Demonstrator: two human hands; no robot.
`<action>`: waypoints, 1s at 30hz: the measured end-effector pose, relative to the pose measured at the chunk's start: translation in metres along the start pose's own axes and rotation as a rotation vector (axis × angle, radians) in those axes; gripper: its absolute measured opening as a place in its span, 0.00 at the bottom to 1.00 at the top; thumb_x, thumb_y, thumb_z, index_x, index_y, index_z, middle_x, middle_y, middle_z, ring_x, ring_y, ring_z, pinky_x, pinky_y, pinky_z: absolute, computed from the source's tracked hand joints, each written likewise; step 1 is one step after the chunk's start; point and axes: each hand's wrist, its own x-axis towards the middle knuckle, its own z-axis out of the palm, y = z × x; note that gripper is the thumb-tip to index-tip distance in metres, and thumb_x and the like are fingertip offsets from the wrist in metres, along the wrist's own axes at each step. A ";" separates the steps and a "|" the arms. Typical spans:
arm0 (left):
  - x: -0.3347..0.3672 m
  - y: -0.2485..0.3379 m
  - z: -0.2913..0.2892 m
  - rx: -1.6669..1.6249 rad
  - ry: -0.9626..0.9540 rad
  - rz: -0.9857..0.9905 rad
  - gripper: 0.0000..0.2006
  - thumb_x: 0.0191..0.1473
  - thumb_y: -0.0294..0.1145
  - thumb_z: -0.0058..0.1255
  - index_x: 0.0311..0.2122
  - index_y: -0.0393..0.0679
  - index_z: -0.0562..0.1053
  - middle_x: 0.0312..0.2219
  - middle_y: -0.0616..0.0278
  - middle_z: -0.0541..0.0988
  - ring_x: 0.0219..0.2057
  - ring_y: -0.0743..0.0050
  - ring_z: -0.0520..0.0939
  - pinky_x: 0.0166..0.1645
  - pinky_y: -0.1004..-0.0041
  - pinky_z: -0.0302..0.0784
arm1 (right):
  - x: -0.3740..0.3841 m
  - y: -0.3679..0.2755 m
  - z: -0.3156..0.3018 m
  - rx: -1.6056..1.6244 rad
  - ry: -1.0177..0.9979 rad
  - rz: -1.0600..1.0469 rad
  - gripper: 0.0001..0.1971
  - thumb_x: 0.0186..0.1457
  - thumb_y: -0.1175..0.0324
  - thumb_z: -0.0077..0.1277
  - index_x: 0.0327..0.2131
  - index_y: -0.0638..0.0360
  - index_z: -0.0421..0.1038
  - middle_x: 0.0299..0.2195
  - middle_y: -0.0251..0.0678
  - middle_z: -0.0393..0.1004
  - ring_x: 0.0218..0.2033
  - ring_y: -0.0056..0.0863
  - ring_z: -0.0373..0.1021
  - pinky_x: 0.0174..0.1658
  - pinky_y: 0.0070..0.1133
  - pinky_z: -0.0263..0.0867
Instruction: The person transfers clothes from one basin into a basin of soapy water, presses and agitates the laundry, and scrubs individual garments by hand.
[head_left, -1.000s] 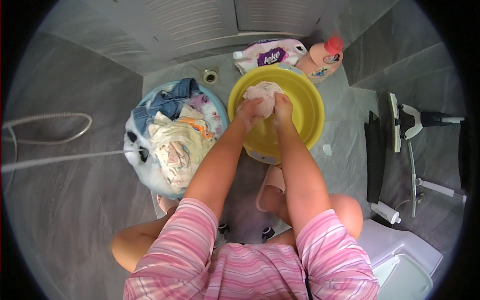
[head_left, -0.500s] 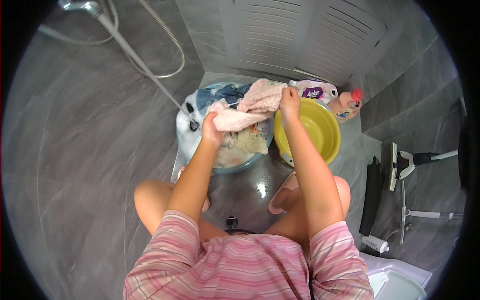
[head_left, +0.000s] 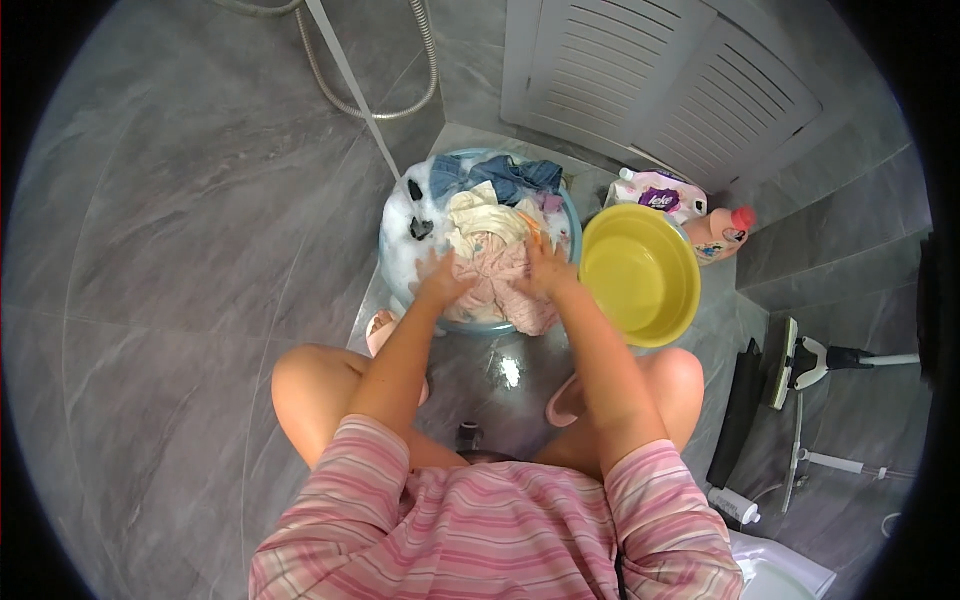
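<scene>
A light-blue basin [head_left: 577, 222] full of laundry and white suds [head_left: 404, 240] stands on the floor in front of me. A fluffy pink garment [head_left: 492, 275] lies bunched at its near side. My left hand [head_left: 441, 281] presses on the left of this garment, fingers spread. On its right side rests my right hand [head_left: 546, 267], also with fingers apart. Just beyond is a cream cloth [head_left: 486, 215], and blue denim [head_left: 505, 178] lies at the basin's far edge. Small black pieces [head_left: 421, 229] poke out of the foam at the left.
Right of the laundry stands a yellow basin [head_left: 640, 270]. Behind it are a white-and-purple package [head_left: 662, 194] and a pink bottle with a red cap [head_left: 722, 232]. A shower hose [head_left: 432, 60] hangs at the back. Along the right wall are a squeegee-like tool [head_left: 800, 362] and a white tube [head_left: 735, 505].
The pink garment, stretched between my hands above the basin before, is now down among the laundry. My hands have lowered and let go of it, fingers spread on top. The view has shifted slightly.
</scene>
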 end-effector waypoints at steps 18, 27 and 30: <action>0.014 0.000 0.026 0.226 -0.258 0.015 0.59 0.32 0.57 0.61 0.62 0.39 0.38 0.59 0.34 0.43 0.61 0.41 0.47 0.61 0.60 0.48 | 0.054 -0.009 0.077 -0.260 -0.165 0.140 0.56 0.42 0.43 0.54 0.62 0.56 0.25 0.64 0.44 0.30 0.63 0.48 0.36 0.57 0.47 0.46; 0.020 -0.010 0.040 0.169 -0.233 0.004 0.59 0.33 0.48 0.64 0.62 0.43 0.34 0.59 0.36 0.44 0.60 0.41 0.50 0.59 0.62 0.56 | 0.057 -0.029 0.091 -0.448 -0.165 0.165 0.44 0.51 0.46 0.44 0.62 0.57 0.33 0.63 0.49 0.31 0.61 0.52 0.41 0.54 0.52 0.45; 0.024 -0.001 0.042 0.177 -0.257 -0.060 0.59 0.33 0.42 0.64 0.62 0.43 0.33 0.59 0.35 0.46 0.58 0.41 0.56 0.57 0.61 0.59 | 0.068 -0.023 0.109 -0.444 -0.125 0.218 0.37 0.56 0.52 0.37 0.62 0.58 0.33 0.63 0.49 0.31 0.61 0.51 0.42 0.54 0.53 0.44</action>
